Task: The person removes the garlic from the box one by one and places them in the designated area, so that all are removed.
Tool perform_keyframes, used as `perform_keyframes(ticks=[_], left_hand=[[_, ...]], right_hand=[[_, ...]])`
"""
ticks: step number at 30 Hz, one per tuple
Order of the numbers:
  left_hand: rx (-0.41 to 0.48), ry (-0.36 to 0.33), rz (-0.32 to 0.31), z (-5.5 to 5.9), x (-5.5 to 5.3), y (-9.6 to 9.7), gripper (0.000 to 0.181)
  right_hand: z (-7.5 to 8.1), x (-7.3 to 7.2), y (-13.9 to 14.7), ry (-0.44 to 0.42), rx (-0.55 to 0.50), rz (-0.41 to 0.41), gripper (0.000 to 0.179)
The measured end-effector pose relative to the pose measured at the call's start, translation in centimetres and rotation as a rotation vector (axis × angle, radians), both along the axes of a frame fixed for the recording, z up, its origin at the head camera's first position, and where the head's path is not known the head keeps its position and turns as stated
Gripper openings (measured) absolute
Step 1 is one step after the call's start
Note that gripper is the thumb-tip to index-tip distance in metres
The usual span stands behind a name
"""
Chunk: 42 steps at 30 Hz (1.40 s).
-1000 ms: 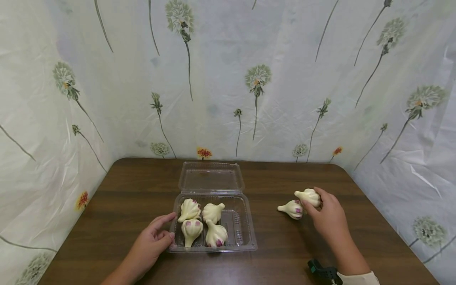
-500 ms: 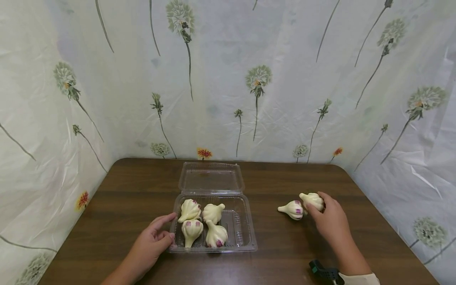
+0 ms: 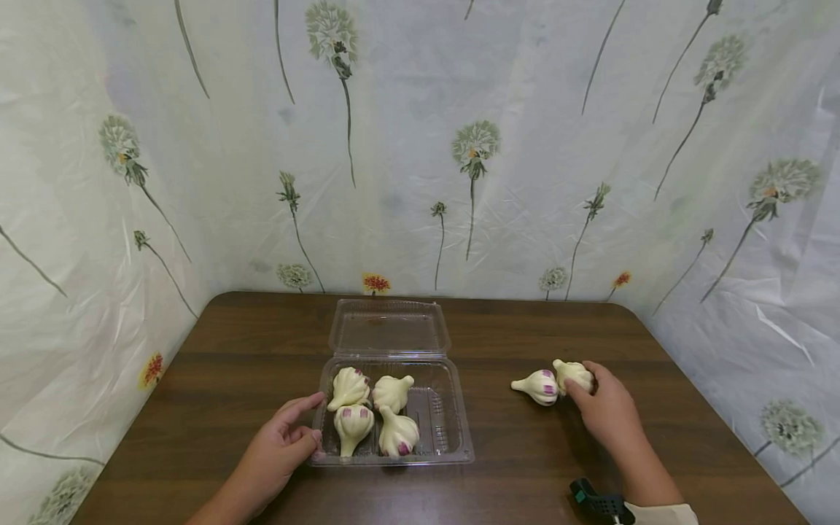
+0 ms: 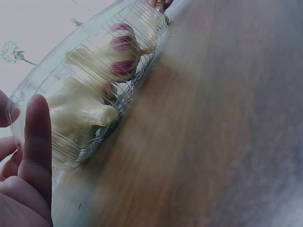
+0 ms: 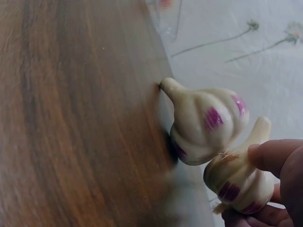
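My right hand [image 3: 612, 410] pinches a garlic bulb [image 3: 574, 375], cream-coloured with purple patches, between thumb and fingers. Its neck points up and left in the head view. Right beside it, a second garlic bulb [image 3: 542, 387] lies on its side on the table; in the right wrist view the loose bulb [image 5: 208, 125] overlaps the held one [image 5: 244, 182]. At the left, my left hand [image 3: 278, 445] holds the front left corner of a clear plastic container [image 3: 459, 437], thumb on the front wall in the left wrist view. Several garlic bulbs [image 3: 354, 423] fill the container's left part.
The container's hinged lid [image 3: 389, 328] lies folded back on the brown wooden table [image 3: 262, 335]. A flower-printed sheet [image 3: 407, 146] hangs behind and along both sides. A black strap device [image 3: 599, 503] sits on the right wrist beside a light sleeve.
The right hand has lowered its garlic bulb toward the table and slightly right, close beside the loose bulb. The left hand and the container have stayed in place.
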<state>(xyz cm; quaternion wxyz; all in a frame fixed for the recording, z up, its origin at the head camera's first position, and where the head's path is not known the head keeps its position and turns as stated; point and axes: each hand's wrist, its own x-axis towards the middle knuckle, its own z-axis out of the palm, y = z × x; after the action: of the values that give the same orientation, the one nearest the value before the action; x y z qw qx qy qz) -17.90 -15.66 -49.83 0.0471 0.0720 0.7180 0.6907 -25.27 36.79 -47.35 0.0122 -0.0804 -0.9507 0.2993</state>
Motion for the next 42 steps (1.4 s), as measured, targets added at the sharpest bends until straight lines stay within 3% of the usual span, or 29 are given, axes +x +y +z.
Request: perform_keyframes(ticks=[28,42], left_hand=[[0.001,0.019,-0.002,-0.21,0.01,-0.03,0.059],[-0.009,0.011,0.005,0.06,0.06,0.01,0.059]], right_hand=[[-0.62,0.00,0.11,-0.059,-0.021,0.032,0.085],[-0.51,0.28,0.05,-0.093,-0.112,-0.006,0.091]])
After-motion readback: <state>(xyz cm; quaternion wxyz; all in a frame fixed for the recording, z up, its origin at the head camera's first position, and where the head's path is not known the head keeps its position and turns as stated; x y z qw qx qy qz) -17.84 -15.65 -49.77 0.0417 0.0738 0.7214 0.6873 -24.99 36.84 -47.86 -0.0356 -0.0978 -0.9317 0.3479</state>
